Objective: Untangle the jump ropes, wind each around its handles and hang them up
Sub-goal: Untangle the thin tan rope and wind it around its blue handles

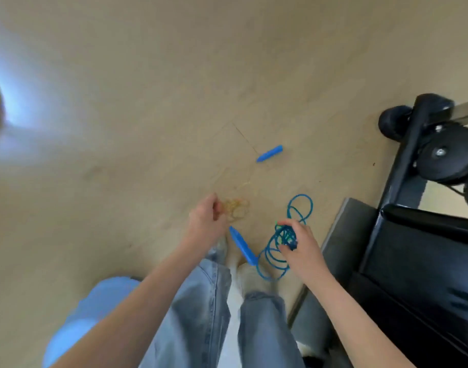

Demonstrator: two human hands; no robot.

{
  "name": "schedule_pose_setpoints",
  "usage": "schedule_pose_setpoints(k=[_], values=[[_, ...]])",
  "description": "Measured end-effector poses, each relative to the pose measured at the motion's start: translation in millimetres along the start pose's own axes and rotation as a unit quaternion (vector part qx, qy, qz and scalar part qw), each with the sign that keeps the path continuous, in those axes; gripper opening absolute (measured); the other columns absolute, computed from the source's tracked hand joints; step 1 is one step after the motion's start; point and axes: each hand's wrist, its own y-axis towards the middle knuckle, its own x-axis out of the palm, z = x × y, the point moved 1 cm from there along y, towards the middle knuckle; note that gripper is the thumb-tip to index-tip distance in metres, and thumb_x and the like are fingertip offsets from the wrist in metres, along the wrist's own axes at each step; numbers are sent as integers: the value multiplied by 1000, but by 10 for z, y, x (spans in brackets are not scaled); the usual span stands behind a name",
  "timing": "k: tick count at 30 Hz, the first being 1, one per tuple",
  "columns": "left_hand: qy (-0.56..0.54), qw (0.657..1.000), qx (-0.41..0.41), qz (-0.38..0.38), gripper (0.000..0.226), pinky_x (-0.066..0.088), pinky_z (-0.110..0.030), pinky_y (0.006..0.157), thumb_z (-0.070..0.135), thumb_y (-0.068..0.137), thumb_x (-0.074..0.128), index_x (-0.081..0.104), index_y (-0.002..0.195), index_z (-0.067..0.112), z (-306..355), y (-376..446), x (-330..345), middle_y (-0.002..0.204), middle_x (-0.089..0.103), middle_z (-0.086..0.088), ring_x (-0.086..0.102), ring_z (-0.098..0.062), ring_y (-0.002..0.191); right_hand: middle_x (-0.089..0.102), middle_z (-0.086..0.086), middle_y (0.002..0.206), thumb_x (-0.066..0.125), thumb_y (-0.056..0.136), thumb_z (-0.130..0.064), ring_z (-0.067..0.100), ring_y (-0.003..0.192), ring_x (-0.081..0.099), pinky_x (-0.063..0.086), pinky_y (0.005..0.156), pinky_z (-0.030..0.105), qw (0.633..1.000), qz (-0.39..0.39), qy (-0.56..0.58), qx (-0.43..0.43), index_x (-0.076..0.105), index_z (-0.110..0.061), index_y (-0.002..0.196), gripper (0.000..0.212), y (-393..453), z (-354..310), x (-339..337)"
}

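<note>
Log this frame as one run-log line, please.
stage: untangling | right hand: grips blue rope coils | left hand: pinches yellowish rope | blue handle: on floor, apart | hung: none

Your right hand (pixel 301 243) holds a blue rope (pixel 274 251) with flecks of green in the bunched coils, and both handles, one by your feet (pixel 242 245) and one lying apart on the floor (pixel 270 153), are plain bright blue. A tan, yellowish rope (pixel 236 207) nearly matches the beige floor (pixel 148 102) beneath it. You wear faded light-blue jeans (pixel 201 314) and pale shoes (pixel 250 274); the machine frame (pixel 413 235) on your right is black.
</note>
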Motion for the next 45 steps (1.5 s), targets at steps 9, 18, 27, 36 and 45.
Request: schedule_pose_setpoints(k=[9,18,27,36,45], values=[[-239,959,-26,149,27,35,-13,37,-3,87,49,39,74,19,619,-2644,-1887,60,48,0,43,1,36,47,6,124,51,79,5,10,94,47,39,80,19,937,-276,-97,-188,47,-26,118,50,-1928,-2157,-694],[-321,929,-9,182,10,44,-24,73,2,93,47,43,89,10,297,-5054,-2394,96,63,-17,56,-9,76,42,5,126,77,73,-24,11,117,41,27,95,10,744,-458,-306,-378,38,-39,129,69,-3676,-3214,227],[-507,671,-190,507,22,45,-12,51,-2,88,54,42,80,15,-1225,-6694,-2108,76,53,0,55,-3,56,52,2,110,65,83,-20,18,106,49,33,80,21,525,-515,-450,-507,54,-22,123,42,-5226,-3099,2194],[-569,454,-372,576,14,48,-30,64,3,88,51,45,96,12,-3430,-7875,-1874,79,53,-3,56,-14,56,53,8,122,48,86,1,23,105,52,40,85,28,490,-496,-538,-474,50,-15,124,41,-6296,-2705,4273],[-584,366,-359,629,12,52,-42,85,7,89,56,54,82,15,-4504,-8225,-1977,86,57,-4,61,-10,60,48,6,131,43,81,12,21,109,50,41,74,24,444,-523,-587,-431,48,-22,126,57,-6691,-2697,5949]])
